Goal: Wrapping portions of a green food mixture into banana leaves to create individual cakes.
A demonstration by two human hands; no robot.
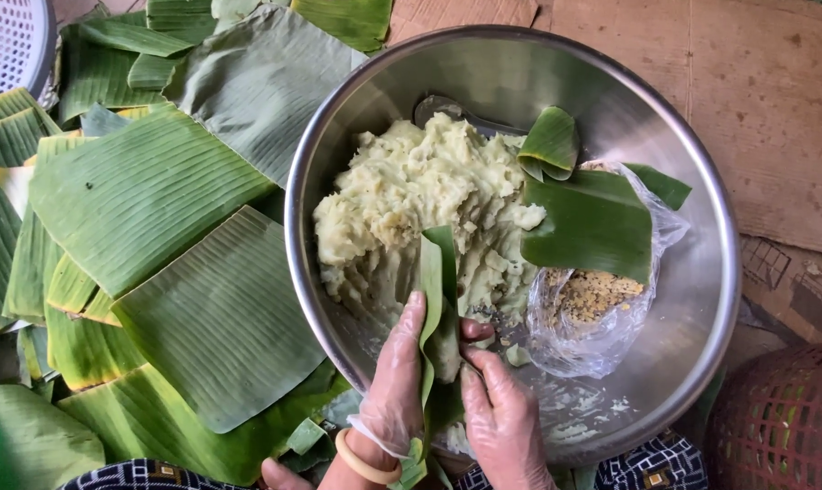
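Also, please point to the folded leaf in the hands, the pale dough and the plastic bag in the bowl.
folded leaf (438,281): head view, on the upper green fold above the fingers.
pale dough (411,195): head view, on the middle of the mound.
plastic bag (585,336): head view, on the clear lower part.

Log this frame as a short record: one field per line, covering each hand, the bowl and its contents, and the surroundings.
left hand: in a thin clear glove, pale bangle at the wrist, pressed against a folded leaf strip
right hand: gloved, pinching the same strip from the other side
bowl: large, round, shiny metal
dough: pale yellowish mass heaped in the bowl
plastic bag: clear, open, holding crumbly yellow-brown filling, leaf pieces lying over it
cut leaves: green sheets stacked beside the bowl
basket: red, beside the bowl
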